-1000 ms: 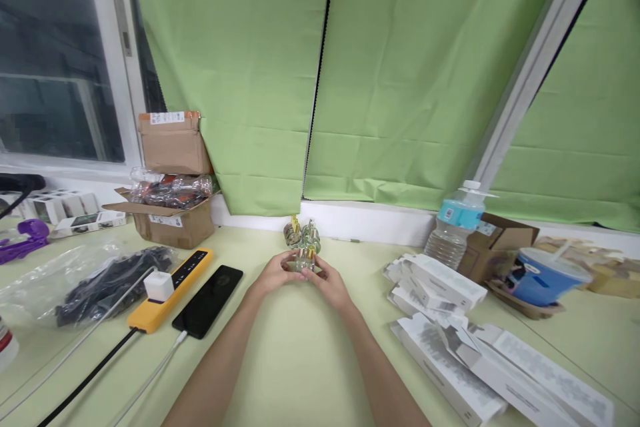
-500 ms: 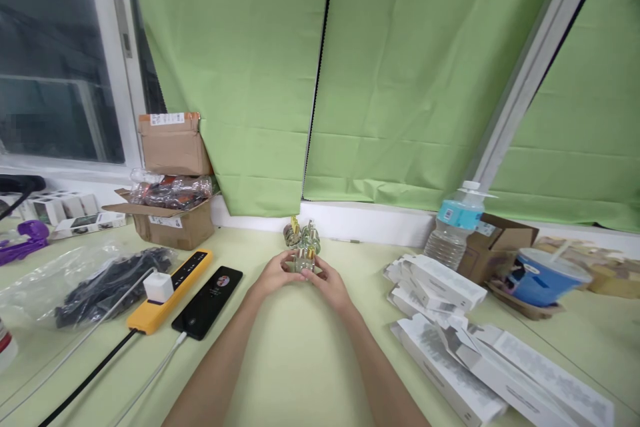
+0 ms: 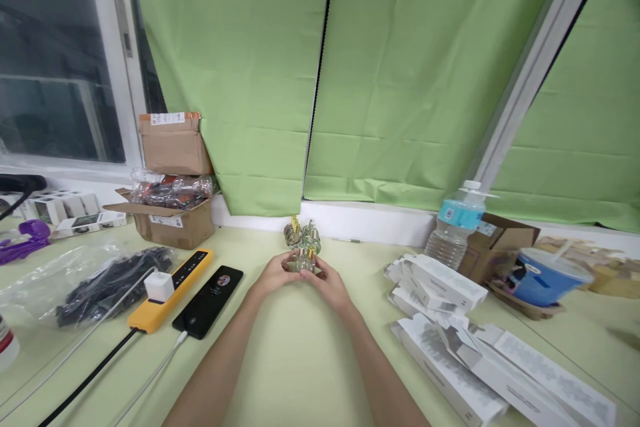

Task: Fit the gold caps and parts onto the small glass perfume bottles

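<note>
In the middle of the table, my left hand [image 3: 277, 273] and my right hand [image 3: 329, 282] face each other around a small clear, glass-like piece with gold-coloured parts [image 3: 305, 260]. Fingers of both hands are bent against its sides, the left ones on its left and the right ones on its right. Its exact kind is too small to make out. Right behind it, close to the wall, stands a cluster of similar clear and gold pieces [image 3: 311, 235]. My fingers partly hide the held piece.
On the left lie a black phone [image 3: 208, 301], a yellow power strip [image 3: 165, 300] and a plastic bag [image 3: 95, 287], with cardboard boxes [image 3: 173, 227] behind. On the right are white boxes [image 3: 450, 353], a water bottle [image 3: 453, 233] and a blue cup [image 3: 545, 280]. Green blinds [image 3: 400, 80] hang behind.
My fingers have shifted very slightly around the small clear piece, the right thumb a little to the left. Everything else looks the same.
</note>
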{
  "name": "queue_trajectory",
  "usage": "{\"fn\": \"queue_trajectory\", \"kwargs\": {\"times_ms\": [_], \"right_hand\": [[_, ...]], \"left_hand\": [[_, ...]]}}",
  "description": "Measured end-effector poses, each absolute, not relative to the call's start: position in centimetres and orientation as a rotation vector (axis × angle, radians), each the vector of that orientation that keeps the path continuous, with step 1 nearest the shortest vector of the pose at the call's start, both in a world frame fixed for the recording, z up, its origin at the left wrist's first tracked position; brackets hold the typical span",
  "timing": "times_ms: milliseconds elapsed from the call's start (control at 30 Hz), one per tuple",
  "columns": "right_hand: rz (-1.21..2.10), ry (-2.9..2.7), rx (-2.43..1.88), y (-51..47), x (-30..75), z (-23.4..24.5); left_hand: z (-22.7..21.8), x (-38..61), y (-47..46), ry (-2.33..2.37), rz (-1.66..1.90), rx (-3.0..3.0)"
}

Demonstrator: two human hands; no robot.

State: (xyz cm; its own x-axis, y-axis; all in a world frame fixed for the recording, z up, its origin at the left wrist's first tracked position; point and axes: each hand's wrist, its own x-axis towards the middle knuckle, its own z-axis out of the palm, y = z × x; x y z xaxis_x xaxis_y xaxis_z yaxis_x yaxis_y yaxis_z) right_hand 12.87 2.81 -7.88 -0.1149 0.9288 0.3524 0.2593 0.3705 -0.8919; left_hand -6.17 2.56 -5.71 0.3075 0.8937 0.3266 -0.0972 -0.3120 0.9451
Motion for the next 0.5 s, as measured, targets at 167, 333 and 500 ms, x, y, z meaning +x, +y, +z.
{"fn": "queue_trajectory", "kwargs": {"times_ms": [167,333,500], "right_hand": [[0.817,-1.683,-1.084,2.9,12.9,-7.9],[0.692,-1.731,-1.119,2.8,13.0,-7.7],[0.631,-1.744,-1.126,2.6,13.0,-7.4]], "left_hand": [[-5.4,-6.1,2.3,0.69,1.181,1.564],[-6.0,-6.2,2.8,0.67,1.168,1.578],[-7.2,-6.4,3.7,0.727,1.181,1.63]]}}
